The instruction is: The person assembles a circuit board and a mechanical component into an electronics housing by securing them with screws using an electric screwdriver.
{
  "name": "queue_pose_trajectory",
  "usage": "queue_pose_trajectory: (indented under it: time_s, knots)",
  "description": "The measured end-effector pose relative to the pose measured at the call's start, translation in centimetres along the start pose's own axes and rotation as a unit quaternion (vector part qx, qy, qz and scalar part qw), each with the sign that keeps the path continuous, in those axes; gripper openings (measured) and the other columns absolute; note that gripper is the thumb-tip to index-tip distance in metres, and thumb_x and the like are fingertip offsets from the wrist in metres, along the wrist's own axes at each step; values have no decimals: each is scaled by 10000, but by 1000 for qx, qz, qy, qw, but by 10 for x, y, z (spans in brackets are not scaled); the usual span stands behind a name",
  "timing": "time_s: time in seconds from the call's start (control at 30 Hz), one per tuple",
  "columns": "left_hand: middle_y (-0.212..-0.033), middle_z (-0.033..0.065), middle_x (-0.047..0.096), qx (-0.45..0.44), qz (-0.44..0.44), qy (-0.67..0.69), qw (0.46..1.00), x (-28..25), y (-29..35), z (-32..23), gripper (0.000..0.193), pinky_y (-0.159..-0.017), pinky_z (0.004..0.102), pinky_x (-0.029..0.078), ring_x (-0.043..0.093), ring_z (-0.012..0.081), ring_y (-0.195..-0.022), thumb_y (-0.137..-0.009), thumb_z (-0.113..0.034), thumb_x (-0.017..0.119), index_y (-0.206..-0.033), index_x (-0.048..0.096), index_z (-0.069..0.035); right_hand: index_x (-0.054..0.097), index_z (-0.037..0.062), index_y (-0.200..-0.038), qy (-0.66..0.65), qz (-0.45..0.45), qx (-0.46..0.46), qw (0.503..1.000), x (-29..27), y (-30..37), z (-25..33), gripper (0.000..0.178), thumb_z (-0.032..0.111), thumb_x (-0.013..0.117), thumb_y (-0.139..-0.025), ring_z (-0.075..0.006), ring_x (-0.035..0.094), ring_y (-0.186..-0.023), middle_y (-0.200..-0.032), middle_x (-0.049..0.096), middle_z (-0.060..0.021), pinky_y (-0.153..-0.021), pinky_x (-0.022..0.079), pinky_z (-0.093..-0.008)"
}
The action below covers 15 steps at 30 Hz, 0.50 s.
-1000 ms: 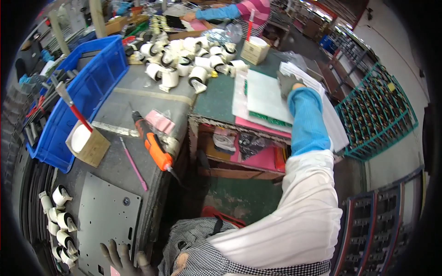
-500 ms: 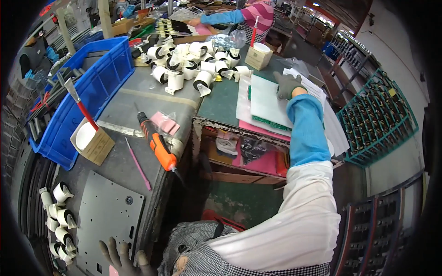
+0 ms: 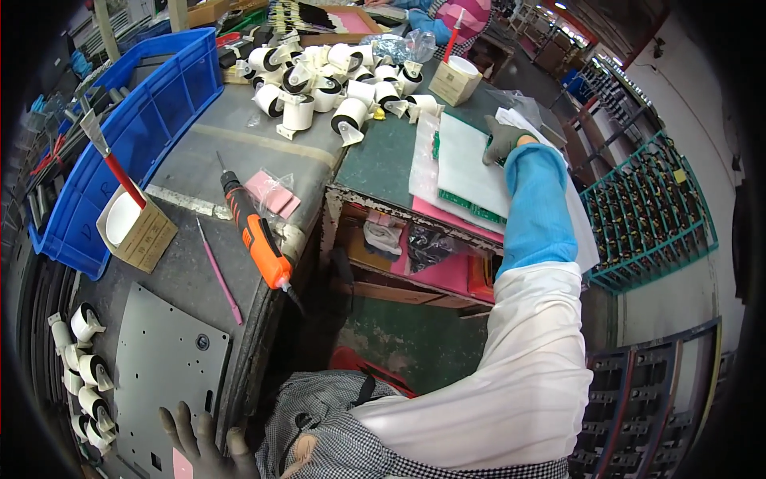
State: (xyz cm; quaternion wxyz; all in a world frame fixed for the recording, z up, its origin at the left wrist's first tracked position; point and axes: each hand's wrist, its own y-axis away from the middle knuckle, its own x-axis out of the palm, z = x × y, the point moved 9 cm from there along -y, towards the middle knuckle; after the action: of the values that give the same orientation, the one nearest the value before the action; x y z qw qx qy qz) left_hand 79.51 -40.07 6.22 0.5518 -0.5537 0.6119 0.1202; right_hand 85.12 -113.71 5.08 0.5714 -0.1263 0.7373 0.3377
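Observation:
My right hand point(image 3: 508, 142), in a grey glove below a blue sleeve cover, is at the right edge of a stack on the green table. Its bent fingers are closed on the edge of a green board point(image 3: 471, 207) topped by a white sheet point(image 3: 467, 168); the fingertips are partly hidden. My left hand point(image 3: 203, 443), also gloved, is open with fingers spread over the near end of a grey metal plate point(image 3: 163, 351). A pink piece point(image 3: 182, 465) shows beside its fingers. White caster wheels point(image 3: 92, 374) stand left of the plate.
An orange electric screwdriver point(image 3: 259, 243), pink pads point(image 3: 273, 194) and a purple pen-like tool point(image 3: 217, 271) lie on the grey bench. Brushes stand in two boxed cups point(image 3: 137, 231). More casters point(image 3: 327, 84) are piled beyond, beside a blue bin point(image 3: 155, 152). A green rack point(image 3: 650, 211) is right.
My right hand has shifted from on top of the white sheet to its right edge, and its fingers have bent. My left hand remains open over the plate. The view has shifted slightly.

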Motion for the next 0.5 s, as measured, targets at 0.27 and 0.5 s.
queue_pose_trajectory:
  time_s: [0.27,0.5]
  knots:
    - [-1300,247,610,10,-20,-40,999,-14,-7,-2,399,-1056,574,429,516,476,-1270,-989,-308,640,-1249,639,-5,295,168,-1577,71,-253,-130,956,-77,117,100,1089,250,812,-622,-312,607,-1235,-1405,584,-180,-1048,449,-396]
    - [-1326,240,564,0,-10,-15,1000,-23,-18,2,461,-1086,649,311,392,546,-1354,-779,-290,763,-1121,635,-9,169,43,-1602,-575,185,-617,504,-14,277,279,1310,394,924,-590,-304,459,-1373,-1477,469,-205,-1178,300,-410]
